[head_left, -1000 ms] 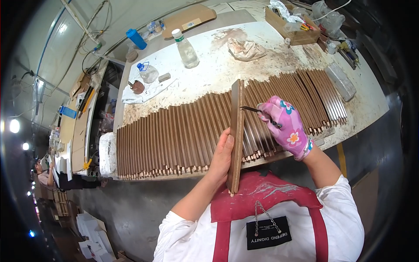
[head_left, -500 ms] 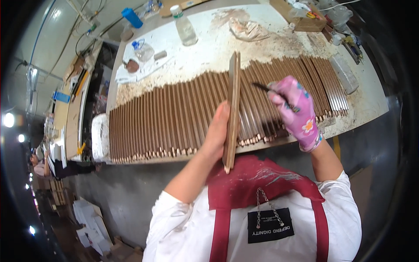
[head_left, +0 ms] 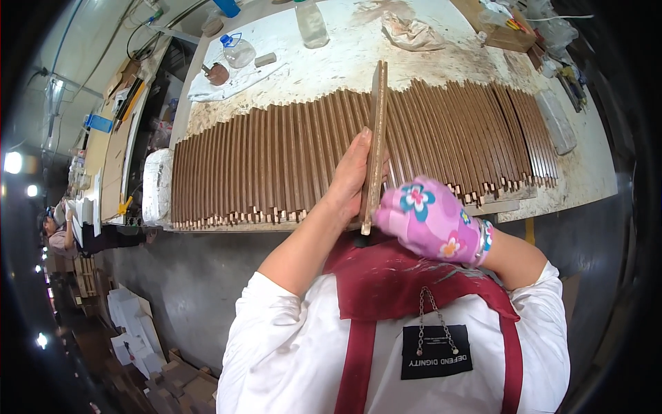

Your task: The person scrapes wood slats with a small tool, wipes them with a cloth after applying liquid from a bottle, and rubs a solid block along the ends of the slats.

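the left hand (head_left: 348, 181) has its bare fingers (head_left: 358, 148) closed round a long wooden strip (head_left: 376, 131), held on edge above the row of strips (head_left: 276, 162) on the counter (head_left: 345, 62). the gloved right hand (head_left: 429, 219) is curled at the strip's near end; what it grips is hidden. judged step: working the strip's edge. the next move calls for a steady strip and a stroke along its length.

Right hand (head_left: 433, 222): fingertips hidden behind the wooden strip (head_left: 374, 141); whether they hold a tool cannot be told. Bottle (head_left: 310, 22) and blue container (head_left: 226, 7): tops cut off by upper edge. Clutter in the box (head_left: 514, 38) at far desk corner: too small to identify.
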The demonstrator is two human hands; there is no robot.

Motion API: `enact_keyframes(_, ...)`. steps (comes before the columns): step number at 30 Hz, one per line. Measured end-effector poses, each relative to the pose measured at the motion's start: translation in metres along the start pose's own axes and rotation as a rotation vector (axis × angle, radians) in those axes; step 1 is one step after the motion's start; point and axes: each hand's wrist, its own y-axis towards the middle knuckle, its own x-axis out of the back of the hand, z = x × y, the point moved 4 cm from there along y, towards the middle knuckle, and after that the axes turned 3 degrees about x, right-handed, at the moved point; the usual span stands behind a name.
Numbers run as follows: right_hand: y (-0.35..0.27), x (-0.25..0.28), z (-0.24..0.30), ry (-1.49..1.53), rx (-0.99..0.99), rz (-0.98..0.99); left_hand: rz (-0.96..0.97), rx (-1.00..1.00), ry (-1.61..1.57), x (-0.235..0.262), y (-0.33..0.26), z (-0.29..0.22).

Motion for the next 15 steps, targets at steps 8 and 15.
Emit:
enact_keyframes(8,0.009,0.008,-0.014,0.15,-0.106,-0.102,-0.107,0.058,0.045,-0.005,0.01,-0.003)
enact_keyframes(15,-0.046,-0.008,-0.12,0.63,-0.919,-0.464,-0.136,0.135,0.007,0.026,0.008,-0.005)
